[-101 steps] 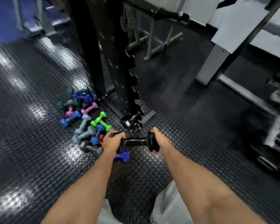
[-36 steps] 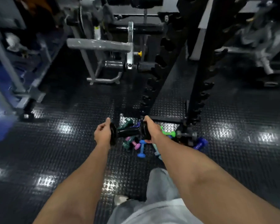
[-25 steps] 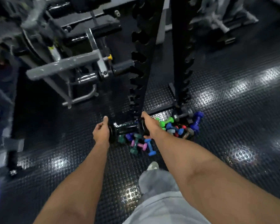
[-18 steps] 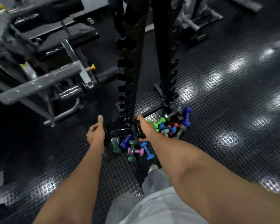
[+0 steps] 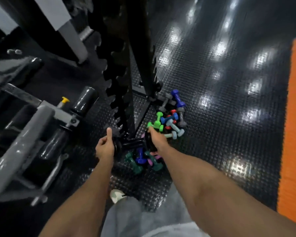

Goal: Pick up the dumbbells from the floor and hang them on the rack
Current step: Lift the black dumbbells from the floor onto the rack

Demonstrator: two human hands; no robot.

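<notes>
One black dumbbell [image 5: 132,144] is held between two hands, the left hand [image 5: 105,147] and the right hand [image 5: 156,140]. On the studded black rubber floor [image 5: 220,127] lie one bright green dumbbell [image 5: 157,121], three purple-blue ones, two teal-green ones and two pale blue ones; others in the pile are too overlapped to count.

The rack [image 5: 126,69] runs off the top edge — its notches blur; the hands [image 5: 105,146] hide the black dumbbell's [image 5: 132,144] ends.

Rack [image 5: 126,93] standing ahead; dumbbell pile [image 5: 167,120] lying on floor [image 5: 229,117] at its base, right; bench machine [image 5: 32,125] sitting left.
</notes>
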